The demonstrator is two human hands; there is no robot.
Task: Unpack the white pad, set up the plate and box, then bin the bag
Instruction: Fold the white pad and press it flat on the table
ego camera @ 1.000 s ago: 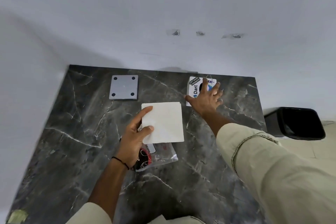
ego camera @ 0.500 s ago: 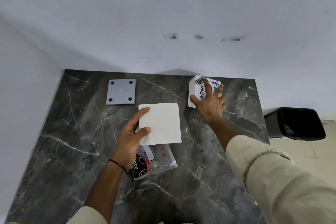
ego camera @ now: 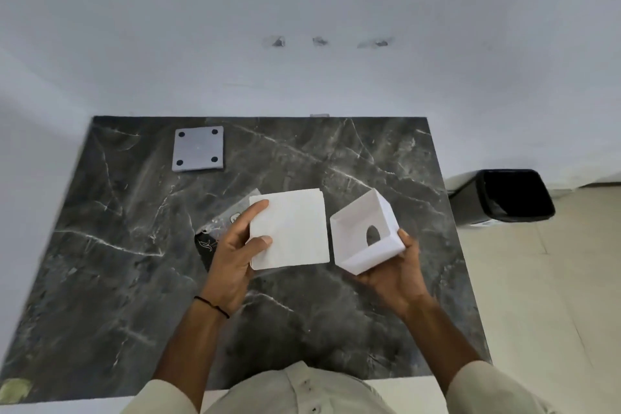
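My left hand [ego camera: 232, 255] grips the square white pad [ego camera: 290, 228] by its left edge, holding it above the middle of the dark marble table [ego camera: 117, 262]. Just right of the pad, my right hand [ego camera: 395, 274] holds the white box [ego camera: 364, 228] from below; its open side faces me and a round hole shows in one wall. The clear plastic bag [ego camera: 228, 217] with a black printed part lies on the table, partly hidden under my left hand and the pad. A grey square plate [ego camera: 198, 148] with a dark hole in each corner lies flat at the table's far left.
A black bin [ego camera: 504, 197] stands on the tiled floor just off the table's right edge. A pale wall with dark patches rises directly behind the table. My light sleeves and shirt cover the table's near edge.
My right hand picked the white box up from the far right of the table and brought it near, beside the pad. The pad and my left hand rose slightly toward me.
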